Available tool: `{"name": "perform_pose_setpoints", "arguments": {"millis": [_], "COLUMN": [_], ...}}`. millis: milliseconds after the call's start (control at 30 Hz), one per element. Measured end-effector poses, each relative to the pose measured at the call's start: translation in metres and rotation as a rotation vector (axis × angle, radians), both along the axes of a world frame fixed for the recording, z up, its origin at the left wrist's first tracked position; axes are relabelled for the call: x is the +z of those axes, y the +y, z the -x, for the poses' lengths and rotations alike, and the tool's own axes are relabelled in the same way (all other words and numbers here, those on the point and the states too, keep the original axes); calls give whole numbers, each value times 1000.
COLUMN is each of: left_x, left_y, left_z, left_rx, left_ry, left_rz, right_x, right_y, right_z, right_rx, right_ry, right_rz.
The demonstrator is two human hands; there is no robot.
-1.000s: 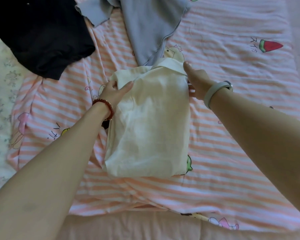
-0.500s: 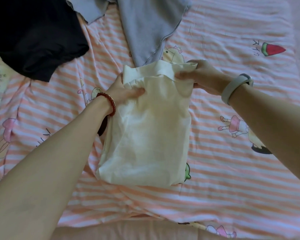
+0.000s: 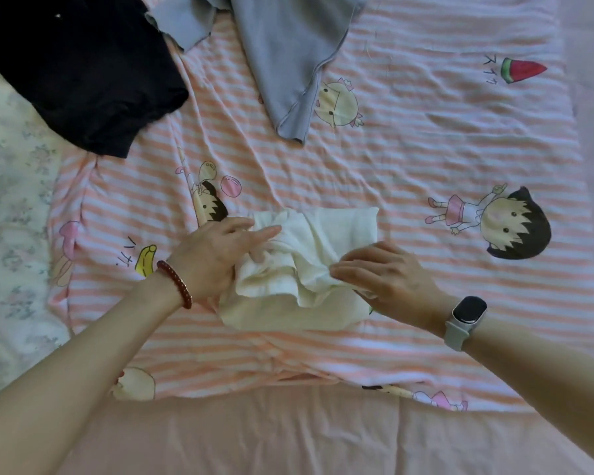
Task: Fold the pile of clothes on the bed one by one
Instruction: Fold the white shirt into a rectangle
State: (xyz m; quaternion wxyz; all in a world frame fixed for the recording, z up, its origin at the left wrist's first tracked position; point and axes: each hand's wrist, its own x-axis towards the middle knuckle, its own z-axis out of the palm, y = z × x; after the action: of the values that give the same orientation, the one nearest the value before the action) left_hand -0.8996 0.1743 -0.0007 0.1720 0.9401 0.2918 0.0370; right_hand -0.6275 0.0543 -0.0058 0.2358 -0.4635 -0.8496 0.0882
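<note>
While hands [image 3: 306, 265] hold it, cream garment [image 3: 309, 269] bunches.

Striped bed sheet [image 3: 426, 159] carries cream garment [image 3: 323, 269], black garment [image 3: 83, 73], grey garment [image 3: 282, 56].

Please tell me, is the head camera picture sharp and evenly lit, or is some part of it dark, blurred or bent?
Head view: the light is soft and dim, with no glare; the black garment is so dark that its folds hardly show; the cream garment and both hands, left hand and right hand, look slightly soft; the wide lens bends the striped sheet near the edges.
</note>
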Motion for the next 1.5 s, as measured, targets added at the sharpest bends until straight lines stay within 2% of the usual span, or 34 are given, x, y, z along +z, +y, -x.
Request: {"name": "perform_pose_setpoints", "arguments": {"millis": [133, 200, 333, 500, 567, 633, 700, 767, 800, 833, 900, 933, 1000, 1067, 1133, 1167, 1200, 1267, 1367, 1400, 1467, 1500], "left_x": [3, 5, 2, 2, 3, 6, 6, 6, 6, 6, 6, 5, 2, 2, 8, 10, 10, 5, 0, 0, 6, 10], "left_y": [-31, -41, -56, -73, -82, -88, -93, -98, -99, -100, -97, -94, -87, -81, -80, -82, -86, -95, -100, -97, -87, -79], "left_z": [15, 22, 31, 23, 16, 5, -9, -28, -38, -48, -61, -65, -63, -54, -44, -40, -35, -28, -19, -18, -21, -24], "left_rx": [-206, -207, -88, 61, 213, 491, 747, 931, 1003, 1066, 1212, 1277, 1329, 1362, 1471, 1510, 1547, 1628, 1677, 1653, 1513, 1415], "left_ry": [89, 162, 238, 233, 205, 194, 169, 169, 141, 91, 0, -49, -154, -370, -791, -954, -1032, -932, -750, -667, -440, -387], "left_rz": [-129, -132, -83, -6, 77, 228, 245, 218, 251, 324, 523, 593, 605, 633, 841, 969, 1061, 1152, 1125, 1014, 637, 471], "right_x": [-9, -9, -18, -37, -30, -18, -6, 1, 6, 11, 11, 9, 6, 5, 2, 0, -1, -5, -16, -17, -12, -8], "right_y": [-40, -52, -69, -91, -99, -98, -86, -68, -58, -48, -36, -34, -37, -43, -53, -58, -62, -69, -76, -78, -79, -79], "right_z": [10, 18, 27, 26, 32, 36, 41, 46, 48, 50, 53, 55, 61, 67, 71, 72, 73, 75, 74, 71, 67, 65], "right_rx": [21, 5, 17, 67, 50, -53, -281, -630, -794, -924, -1049, -1052, -1041, -1074, -1129, -1151, -1157, -1131, -1081, -1083, -1084, -1081], "right_ry": [20, 42, -3, -270, -159, 49, 155, 240, 336, 454, 641, 617, 539, 593, 644, 665, 676, 663, 592, 573, 571, 587], "right_rz": [-7, -12, 18, 299, 289, 170, 77, 123, 237, 398, 706, 770, 763, 679, 571, 553, 566, 682, 888, 903, 864, 811]}}
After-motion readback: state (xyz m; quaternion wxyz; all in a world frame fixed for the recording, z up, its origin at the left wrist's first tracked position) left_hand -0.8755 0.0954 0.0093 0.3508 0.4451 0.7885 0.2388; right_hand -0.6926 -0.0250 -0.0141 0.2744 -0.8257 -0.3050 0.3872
